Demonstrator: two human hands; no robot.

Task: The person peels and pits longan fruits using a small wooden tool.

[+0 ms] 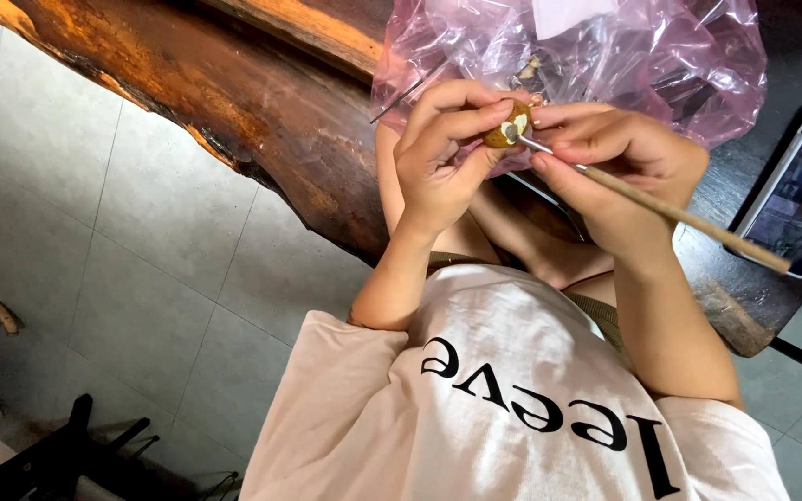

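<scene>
Left hand [438, 167] pinches small brown nut [507, 127] steady over pink plastic bag [605, 56]; right hand [614, 172] grips wooden-handled pick [679, 218], tip probably prying kernel.

One head-worn camera looks steeply down from close above; it faces the wooden table [262, 102] edge and tiled floor [122, 250].

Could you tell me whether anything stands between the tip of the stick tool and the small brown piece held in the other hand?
Nothing visible does. The left hand pinches the small brown piece, and the stick tool in the right hand already meets its pale face. The pink plastic bag lies behind.
</scene>
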